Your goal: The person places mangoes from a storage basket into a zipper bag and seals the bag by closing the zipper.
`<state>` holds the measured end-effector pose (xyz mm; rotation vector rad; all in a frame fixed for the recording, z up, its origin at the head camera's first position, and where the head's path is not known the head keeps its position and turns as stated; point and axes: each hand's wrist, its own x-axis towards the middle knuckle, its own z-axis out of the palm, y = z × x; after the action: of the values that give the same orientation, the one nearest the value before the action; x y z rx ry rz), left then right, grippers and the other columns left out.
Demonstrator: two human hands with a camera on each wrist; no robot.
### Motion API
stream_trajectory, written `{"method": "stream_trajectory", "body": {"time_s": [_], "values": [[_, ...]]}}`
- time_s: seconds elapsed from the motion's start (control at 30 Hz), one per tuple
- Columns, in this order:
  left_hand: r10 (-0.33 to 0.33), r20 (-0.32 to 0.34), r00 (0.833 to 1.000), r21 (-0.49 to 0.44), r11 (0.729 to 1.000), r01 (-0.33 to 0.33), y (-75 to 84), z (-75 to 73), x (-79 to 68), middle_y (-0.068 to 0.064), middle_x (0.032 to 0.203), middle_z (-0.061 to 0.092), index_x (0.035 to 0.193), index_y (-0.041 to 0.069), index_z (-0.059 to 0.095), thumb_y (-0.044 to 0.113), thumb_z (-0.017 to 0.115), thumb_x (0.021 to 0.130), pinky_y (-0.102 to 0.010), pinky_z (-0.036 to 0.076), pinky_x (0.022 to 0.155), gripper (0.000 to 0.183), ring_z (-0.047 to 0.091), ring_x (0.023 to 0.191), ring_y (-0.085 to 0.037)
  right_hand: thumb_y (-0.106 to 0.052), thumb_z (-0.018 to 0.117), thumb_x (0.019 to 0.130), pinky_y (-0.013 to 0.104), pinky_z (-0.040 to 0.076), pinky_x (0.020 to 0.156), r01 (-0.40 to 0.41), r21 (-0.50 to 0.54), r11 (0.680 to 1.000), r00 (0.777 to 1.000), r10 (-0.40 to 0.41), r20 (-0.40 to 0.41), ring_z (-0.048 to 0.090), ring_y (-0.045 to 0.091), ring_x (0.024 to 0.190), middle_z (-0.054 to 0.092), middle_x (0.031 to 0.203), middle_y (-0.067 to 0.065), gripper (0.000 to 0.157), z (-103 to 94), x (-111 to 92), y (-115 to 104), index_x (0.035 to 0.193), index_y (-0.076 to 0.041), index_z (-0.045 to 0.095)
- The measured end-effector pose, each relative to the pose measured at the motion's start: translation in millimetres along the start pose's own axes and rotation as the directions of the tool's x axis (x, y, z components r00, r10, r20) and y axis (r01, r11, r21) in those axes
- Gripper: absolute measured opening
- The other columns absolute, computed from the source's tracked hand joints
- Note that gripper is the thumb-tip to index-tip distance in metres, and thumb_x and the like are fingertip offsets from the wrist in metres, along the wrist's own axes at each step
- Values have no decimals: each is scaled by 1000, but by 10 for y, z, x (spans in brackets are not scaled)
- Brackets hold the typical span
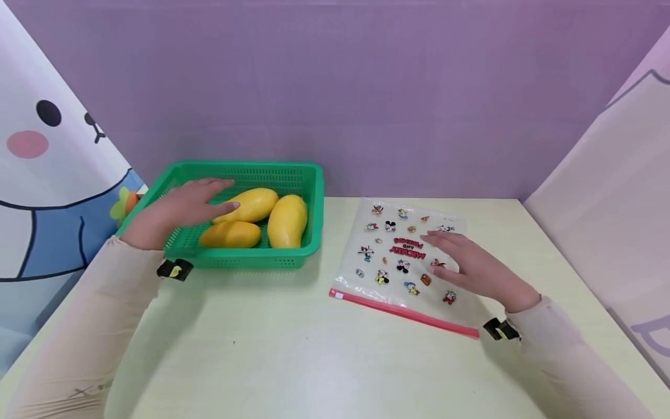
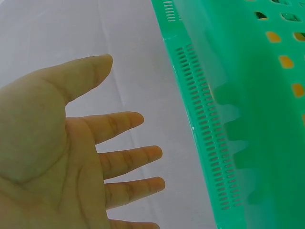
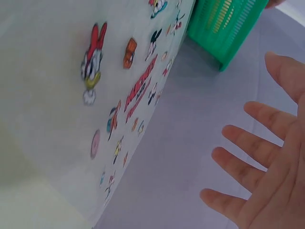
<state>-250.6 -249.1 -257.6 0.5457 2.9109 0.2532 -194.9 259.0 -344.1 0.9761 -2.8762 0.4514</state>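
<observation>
In the head view a green plastic basket [image 1: 312, 233] holds three yellow mangoes [image 1: 287, 222]. My left hand [image 1: 180, 206] hovers over the basket's left part, fingers stretched out. The left wrist view shows that hand [image 2: 81, 148] with its fingers spread and nothing held, apart from the basket [image 2: 200, 109]. To the right of the basket lies a clear zip bag [image 1: 387, 250] with cartoon prints and a red slider strip [image 1: 408, 313]. Above the bag's right side my right hand [image 1: 473, 265] is held, its fingers [image 3: 243, 143] straight and spread, touching nothing.
Everything stands on a pale table [image 1: 262, 349]. A purple cloth [image 1: 366, 99] hangs behind its back edge. On the left is a printed cloth with a cartoon animal [image 1: 73, 145]; a white sheet [image 1: 612, 203] hangs on the right.
</observation>
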Motion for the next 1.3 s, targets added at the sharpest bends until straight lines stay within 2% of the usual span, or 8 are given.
{"method": "stream_trajectory", "body": {"time_s": [0.1,0.3,0.53,0.77,0.93,1.13,1.3], "values": [[5,-3,1000,0,1000,-5,2,-6,0,-29,147,26,147,0,27,46,43,98,-69,23,99,69,23,132,-51,-27,70,85,52,36,102,13,-3,1000,1000,-13,10,40,34,129,47,138,14,61,18,-7,-67,137,-4,46],[4,1,1000,-15,1000,-4,13,-39,0,-29,148,26,147,1,26,46,43,98,-69,22,100,68,22,133,-50,-30,72,83,49,41,99,19,-7,1000,997,-19,79,44,31,127,49,137,11,62,80,4,-230,136,-8,48],[-13,37,999,-39,999,14,41,-104,8,-28,149,23,149,4,24,52,41,96,-68,20,101,73,19,133,-50,-28,73,82,48,44,96,55,-19,998,987,-51,150,46,32,125,49,137,12,63,181,5,-390,136,-8,49],[-1,59,998,-92,996,7,90,-154,63,-27,150,21,148,1,22,42,43,98,-64,20,105,68,19,135,-49,-33,71,83,48,45,95,-24,-23,999,969,29,246,43,32,128,45,142,10,63,272,-18,-513,138,-15,48],[9,70,998,-97,995,-2,68,-171,120,-27,150,22,148,0,22,44,44,97,-64,22,104,71,22,134,-48,-37,71,82,49,43,97,-17,-29,999,965,23,262,43,32,128,45,142,10,63,313,-21,-567,138,-17,48],[12,93,996,-104,995,-2,38,-174,177,-27,149,23,148,0,22,47,50,94,-63,24,103,76,24,132,-49,-29,75,80,50,41,98,14,-8,1000,957,-11,289,44,36,126,44,142,15,69,353,-36,-609,140,-13,45],[3,106,994,-129,992,11,42,-183,213,-27,150,22,148,1,23,45,50,95,-63,25,103,74,25,133,-48,-26,76,79,49,45,95,-10,-12,1000,952,13,307,43,37,127,42,143,16,70,374,-47,-646,140,-10,44]]}}
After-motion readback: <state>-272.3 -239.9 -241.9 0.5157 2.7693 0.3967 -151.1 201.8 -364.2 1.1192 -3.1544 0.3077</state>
